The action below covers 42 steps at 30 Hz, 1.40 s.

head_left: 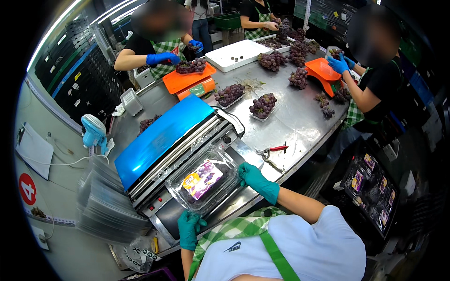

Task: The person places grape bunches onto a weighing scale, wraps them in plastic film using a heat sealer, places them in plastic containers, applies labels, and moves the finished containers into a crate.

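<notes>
A clear plastic pack of dark grapes point(220, 174), with a purple and orange label point(202, 180) on top, rests on the front plate of a wrapping machine point(168, 213). My right hand point(258, 181), in a green glove, is closed at the pack's right edge, gripping its clear plastic. At the near left corner is my left hand point(189, 228), also gloved in green, its fingers curled in against the pack's near edge. Part of that grip is hidden. The machine's shiny blue cover point(161, 136) stands just beyond the pack.
Red-handled pruning shears point(272, 152) lie right of the machine. Grape trays point(263, 106), orange scales point(190, 82) and a white tray point(234, 54) sit farther back. Co-workers handle grapes across the steel table point(281, 126). A black crate point(365, 187) holds labelled packs at right; a blue fan point(93, 129) stands left.
</notes>
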{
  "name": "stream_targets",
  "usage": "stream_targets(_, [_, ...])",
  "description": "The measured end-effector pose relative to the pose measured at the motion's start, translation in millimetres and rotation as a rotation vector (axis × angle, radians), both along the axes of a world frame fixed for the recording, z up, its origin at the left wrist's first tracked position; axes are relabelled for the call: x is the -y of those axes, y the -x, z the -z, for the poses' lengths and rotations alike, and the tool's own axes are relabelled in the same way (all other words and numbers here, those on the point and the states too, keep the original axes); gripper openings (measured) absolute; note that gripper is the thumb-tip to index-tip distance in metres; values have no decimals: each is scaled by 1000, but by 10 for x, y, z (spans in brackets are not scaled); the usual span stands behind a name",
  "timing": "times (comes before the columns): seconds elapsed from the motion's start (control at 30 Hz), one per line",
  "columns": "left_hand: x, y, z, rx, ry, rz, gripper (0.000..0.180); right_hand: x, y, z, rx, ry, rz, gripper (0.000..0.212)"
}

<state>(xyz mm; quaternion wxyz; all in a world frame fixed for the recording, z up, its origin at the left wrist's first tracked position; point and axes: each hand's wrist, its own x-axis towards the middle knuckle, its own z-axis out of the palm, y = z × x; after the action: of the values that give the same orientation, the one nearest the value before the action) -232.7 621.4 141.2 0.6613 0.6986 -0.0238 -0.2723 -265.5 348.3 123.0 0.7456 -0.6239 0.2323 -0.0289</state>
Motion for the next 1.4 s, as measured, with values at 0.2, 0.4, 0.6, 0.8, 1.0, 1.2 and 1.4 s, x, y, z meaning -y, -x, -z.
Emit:
stream_targets(0.2, [205, 66, -382, 68, -18, 92, 6, 155, 395, 79, -65, -161, 10, 4])
stream_targets(0.4, [916, 264, -653, 112, 16, 403, 6, 331, 1608, 451, 143, -435, 202, 10])
stream_targets(0.6, [1670, 844, -636, 112, -9, 846, 6, 186, 3007, 580, 248, -418, 603, 24])
stream_targets(0.8, [2420, 1646, -762, 5, -83, 1294, 1, -156, 3924, 233, 469, -657, 991, 54])
stream_targets(1.0, [2769, 2350, -730, 43, -101, 1613, 3, -616, 4471, 491, 585, -638, 1405, 36])
stream_targets(1.2, [2935, 2776, -605, -34, -118, 1756, 7, -937, 4673, 238, 576, -453, 1743, 33])
stream_targets(1.4, [3092, 2592, -507, -87, -37, 1755, 15, -885, 4768, 683, 557, -457, 1810, 30])
